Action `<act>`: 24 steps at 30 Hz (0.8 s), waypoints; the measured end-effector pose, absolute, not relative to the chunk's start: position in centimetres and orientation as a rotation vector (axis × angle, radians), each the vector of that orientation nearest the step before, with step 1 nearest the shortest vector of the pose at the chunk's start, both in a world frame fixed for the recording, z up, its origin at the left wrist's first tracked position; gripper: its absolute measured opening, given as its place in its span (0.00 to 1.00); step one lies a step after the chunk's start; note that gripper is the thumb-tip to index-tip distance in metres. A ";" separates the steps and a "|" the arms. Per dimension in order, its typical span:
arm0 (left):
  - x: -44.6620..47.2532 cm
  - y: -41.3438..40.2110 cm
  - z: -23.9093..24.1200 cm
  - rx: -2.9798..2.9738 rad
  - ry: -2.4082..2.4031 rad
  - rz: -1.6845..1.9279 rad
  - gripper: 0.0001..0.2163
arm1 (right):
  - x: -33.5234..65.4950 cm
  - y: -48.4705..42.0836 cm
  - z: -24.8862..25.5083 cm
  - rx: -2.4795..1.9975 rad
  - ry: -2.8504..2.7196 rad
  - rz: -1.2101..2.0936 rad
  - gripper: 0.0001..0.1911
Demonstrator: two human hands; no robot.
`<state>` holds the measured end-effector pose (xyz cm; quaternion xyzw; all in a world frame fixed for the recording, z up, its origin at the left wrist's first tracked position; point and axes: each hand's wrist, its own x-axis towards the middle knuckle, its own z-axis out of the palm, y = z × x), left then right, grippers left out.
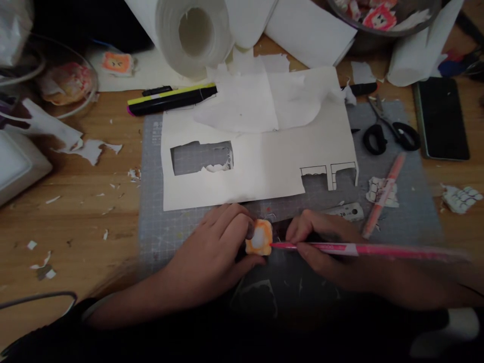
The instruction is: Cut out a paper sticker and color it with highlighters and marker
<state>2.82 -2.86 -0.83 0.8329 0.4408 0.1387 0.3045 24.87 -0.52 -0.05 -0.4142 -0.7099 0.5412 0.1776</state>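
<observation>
My left hand pinches a small squarish paper piece at its left side. Orange colouring runs around the piece's edge, and its middle is pale. In my right hand is a pink-red marker, held like a pen. The marker's tip touches the right edge of the piece, or sits very close to it. Both hands are over a grey cutting mat, just below a white card sheet with cut-out openings. A metal ruler lies partly hidden behind my right hand.
Black-handled scissors, a phone and an orange marker lie to the right. Dark and yellow markers rest at the upper left. A paper roll and a bowl of coloured pieces stand behind. Paper scraps litter the left.
</observation>
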 end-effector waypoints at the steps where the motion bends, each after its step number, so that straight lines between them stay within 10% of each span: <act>1: 2.8 -2.8 -0.8 2.207 1.171 0.372 0.12 | 24.9 -0.5 0.0 -1.191 -1.992 1.510 0.03; 24: 2.7 -2.7 -0.9 2.237 1.169 0.385 0.11 | 24.8 -0.4 -0.1 -1.186 -2.042 1.438 0.03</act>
